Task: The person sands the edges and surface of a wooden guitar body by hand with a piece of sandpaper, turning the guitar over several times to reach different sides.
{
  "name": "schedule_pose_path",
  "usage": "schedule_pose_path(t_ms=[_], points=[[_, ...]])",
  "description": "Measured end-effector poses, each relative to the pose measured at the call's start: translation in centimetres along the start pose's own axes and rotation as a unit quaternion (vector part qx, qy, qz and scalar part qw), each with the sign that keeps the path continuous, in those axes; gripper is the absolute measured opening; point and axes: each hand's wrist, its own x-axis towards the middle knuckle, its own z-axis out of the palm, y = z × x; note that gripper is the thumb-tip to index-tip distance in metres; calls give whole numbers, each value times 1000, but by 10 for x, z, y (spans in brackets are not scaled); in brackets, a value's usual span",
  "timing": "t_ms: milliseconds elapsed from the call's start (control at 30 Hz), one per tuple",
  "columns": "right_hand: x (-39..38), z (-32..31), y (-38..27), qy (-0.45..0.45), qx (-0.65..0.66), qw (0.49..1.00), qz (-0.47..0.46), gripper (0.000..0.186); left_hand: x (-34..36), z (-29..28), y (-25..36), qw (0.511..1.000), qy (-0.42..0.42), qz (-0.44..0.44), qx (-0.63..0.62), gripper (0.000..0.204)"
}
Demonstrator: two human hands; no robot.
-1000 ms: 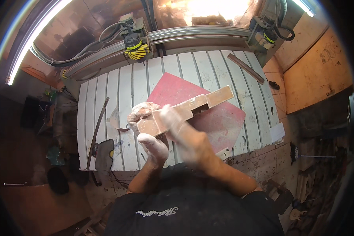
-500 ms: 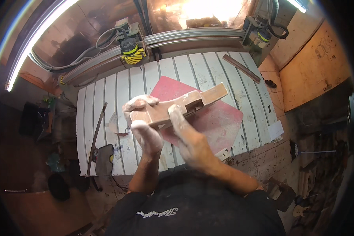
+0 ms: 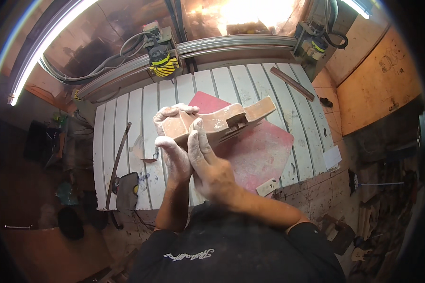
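Observation:
A shaped tan wooden piece [image 3: 213, 121] with a curved outline, a dark cut-out slot and a narrower far right end is held tilted above the table. My left hand [image 3: 178, 160], white with dust, grips its left end, with fingers over the far side and the thumb on the near side. My right hand [image 3: 215, 174] has its dusty fingers stretched out and pressed together, their tips lying on the near face beside my left thumb. Beneath the wood, a pink board [image 3: 264, 153] is partly hidden by the piece and my hands.
The white slatted table [image 3: 148, 101] bears a dark strip [image 3: 292, 83] at the far right, a long thin bar [image 3: 119, 162] and a grey pad-like object [image 3: 127, 188] at the left. A metal rail [image 3: 241, 41] with a machine head [image 3: 161, 60] spans the back.
My right hand has slid left along the wood toward my left thumb, with more fingers now laid on it. The wooden piece has rolled slightly, showing more of its left end.

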Motion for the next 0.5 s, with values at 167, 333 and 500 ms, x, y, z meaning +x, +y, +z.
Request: schedule_pose_path(t_ms=[167, 333, 500], points=[[-9, 2, 45, 15, -98, 995, 15, 78, 5, -6, -2, 1000, -10, -15, 12, 83], [-4, -9, 55, 4, -31, 999, 37, 64, 0, -6, -5, 999, -33, 0, -8, 83], [-5, -49, 65, 59, -68, 994, 55, 51, 0, -9, -12, 993, -57, 56, 83, 49]])
